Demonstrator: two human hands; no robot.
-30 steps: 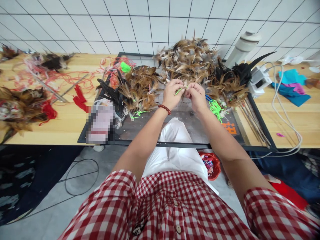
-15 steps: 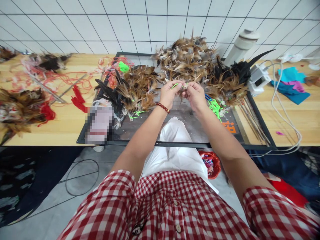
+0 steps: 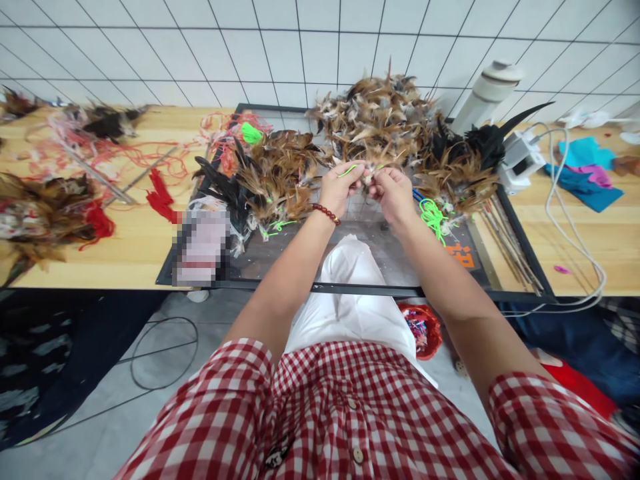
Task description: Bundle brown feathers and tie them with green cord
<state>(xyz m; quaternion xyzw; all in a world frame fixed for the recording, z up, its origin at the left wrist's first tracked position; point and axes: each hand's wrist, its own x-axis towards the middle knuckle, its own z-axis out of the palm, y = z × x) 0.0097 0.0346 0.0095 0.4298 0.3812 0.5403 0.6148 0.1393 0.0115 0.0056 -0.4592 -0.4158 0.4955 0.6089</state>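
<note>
Both my hands meet above the dark mat, just in front of a big heap of brown feathers. My left hand, with a red bead bracelet at the wrist, pinches a bright green cord that loops over its fingers. My right hand is closed too, pinching a small tuft of feathers between the two hands. Fingertips of both hands touch at the tuft.
Tied feather bundles lie left of my hands, dark feathers and thin sticks to the right. Loose green cord sits by my right wrist. Red cord litters the wooden table. A white device with cable stands at right.
My hands have risen slightly towards the feather heap. The green cord has shifted from between the hands to looping over my left fingers.
</note>
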